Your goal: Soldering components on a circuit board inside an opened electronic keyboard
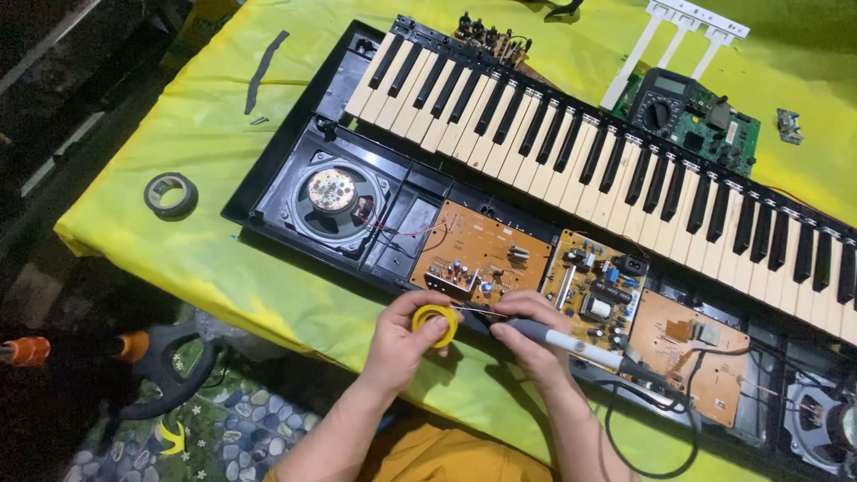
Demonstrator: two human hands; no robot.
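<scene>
A round yellow spool (435,323) is gripped in the left hand (403,344); a slim grey iron (571,344) is clasped in the right hand (528,335). Both are held by the opened keyboard's (571,161) brown boards (482,254). The bench is draped in glossy yellow cloth (223,268).

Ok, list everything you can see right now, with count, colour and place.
Opened electronic keyboard: one, black case, cream and black keys, diagonal on the cloth.
Yellow-green table cloth: one, under everything.
Round speakers: two, grey, at the case ends.
Brown circuit boards: three, in the case front.
Green circuit board: one, behind the keys.
Black multimeter: one, on the green board.
White plastic strip: one, top right.
Grey tape roll: one, left on the cloth.
Yellow solder spool: one, in the left hand.
Grey-handled soldering iron: one, in the right hand.
</scene>
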